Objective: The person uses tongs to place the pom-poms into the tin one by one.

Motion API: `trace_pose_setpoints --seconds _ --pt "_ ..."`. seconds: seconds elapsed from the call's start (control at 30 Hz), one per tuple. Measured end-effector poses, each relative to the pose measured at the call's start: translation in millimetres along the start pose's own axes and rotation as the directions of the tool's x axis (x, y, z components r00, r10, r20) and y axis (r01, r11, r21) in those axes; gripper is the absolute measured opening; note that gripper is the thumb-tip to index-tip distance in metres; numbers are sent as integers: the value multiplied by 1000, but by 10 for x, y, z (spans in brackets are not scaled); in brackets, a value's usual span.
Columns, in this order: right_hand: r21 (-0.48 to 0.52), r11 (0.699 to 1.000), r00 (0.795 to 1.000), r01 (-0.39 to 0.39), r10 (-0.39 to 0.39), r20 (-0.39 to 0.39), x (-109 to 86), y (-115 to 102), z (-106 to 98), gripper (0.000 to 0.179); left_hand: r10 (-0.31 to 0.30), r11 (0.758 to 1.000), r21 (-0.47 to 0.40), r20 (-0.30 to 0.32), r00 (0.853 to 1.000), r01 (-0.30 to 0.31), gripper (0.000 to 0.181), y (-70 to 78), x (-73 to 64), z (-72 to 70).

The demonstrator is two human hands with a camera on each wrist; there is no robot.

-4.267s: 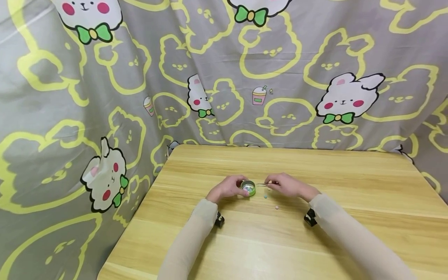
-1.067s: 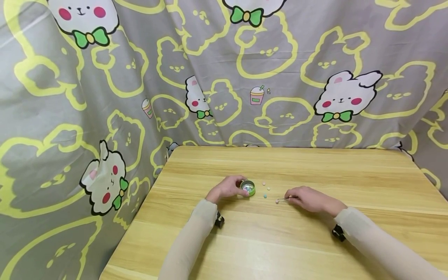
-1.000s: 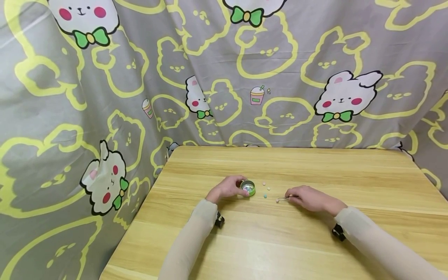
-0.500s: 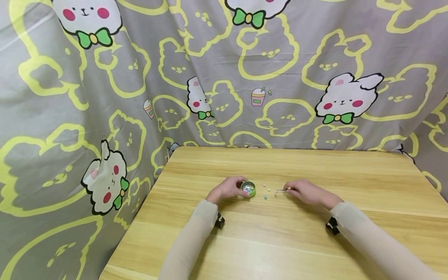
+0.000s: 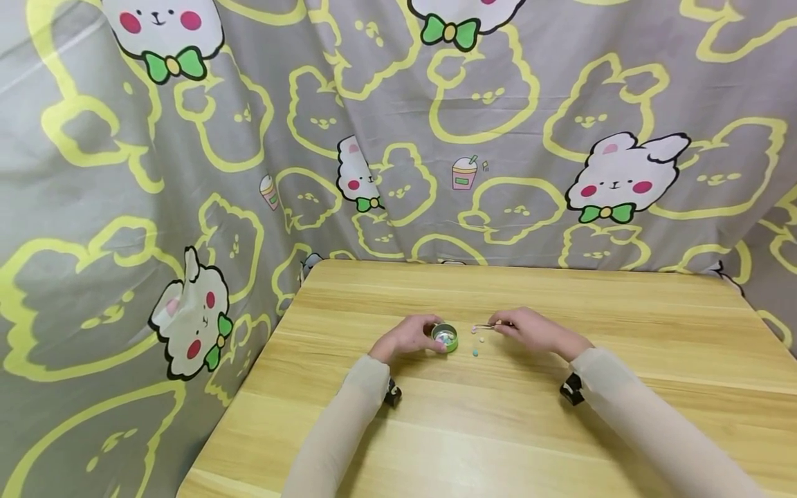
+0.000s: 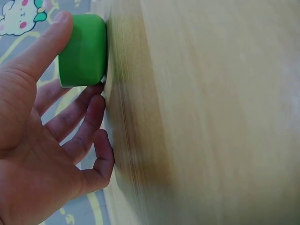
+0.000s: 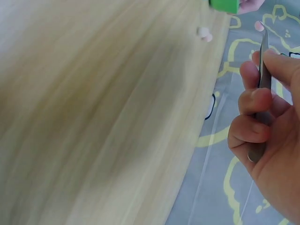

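Observation:
A small round green tin stands uncovered on the table with several pastel balls inside. My left hand grips its side, thumb and fingers around it; the tin's green wall fills the grip in the left wrist view. My right hand pinches metal tweezers, their tips pointing toward the tin. A pink ball sits at the tips, above the table. Close to the tin lie a blue ball and a pale ball. In the right wrist view, a pink ball touches a whitish one in the image.
The wooden table reaches back to a grey patterned curtain, which also hangs at the left. Black wrist cameras are strapped under both forearms, one below the right sleeve.
My right hand reached right to the nearest pink ball, picked it up with the tweezers, and has carried it left toward the tin. My left hand keeps its grip in place.

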State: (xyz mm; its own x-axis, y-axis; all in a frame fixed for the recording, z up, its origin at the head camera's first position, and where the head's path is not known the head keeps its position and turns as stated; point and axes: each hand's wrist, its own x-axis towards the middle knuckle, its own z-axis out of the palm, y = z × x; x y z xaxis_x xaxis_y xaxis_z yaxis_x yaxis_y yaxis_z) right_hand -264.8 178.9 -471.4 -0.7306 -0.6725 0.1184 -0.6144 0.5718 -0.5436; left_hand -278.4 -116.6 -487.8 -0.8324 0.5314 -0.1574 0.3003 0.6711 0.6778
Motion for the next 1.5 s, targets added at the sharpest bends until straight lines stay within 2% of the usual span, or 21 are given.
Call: trace_pose_setpoints --seconds 0.4,0.8,1.23,1.5 --pt "11 1000 1000 17 -18 26 255 -197 27 20 22 999 33 -2 1000 -22 52 -20 22 -14" --pt "18 998 997 58 -59 44 383 -244 141 19 12 1000 15 -4 1000 -12 51 13 6 -3" --pt "-5 999 999 39 -38 37 400 -304 108 19 39 999 26 -9 999 -39 49 15 17 -18" --pt "-7 1000 999 30 -29 24 315 -321 21 19 37 999 14 -8 999 -37 47 8 14 -15"
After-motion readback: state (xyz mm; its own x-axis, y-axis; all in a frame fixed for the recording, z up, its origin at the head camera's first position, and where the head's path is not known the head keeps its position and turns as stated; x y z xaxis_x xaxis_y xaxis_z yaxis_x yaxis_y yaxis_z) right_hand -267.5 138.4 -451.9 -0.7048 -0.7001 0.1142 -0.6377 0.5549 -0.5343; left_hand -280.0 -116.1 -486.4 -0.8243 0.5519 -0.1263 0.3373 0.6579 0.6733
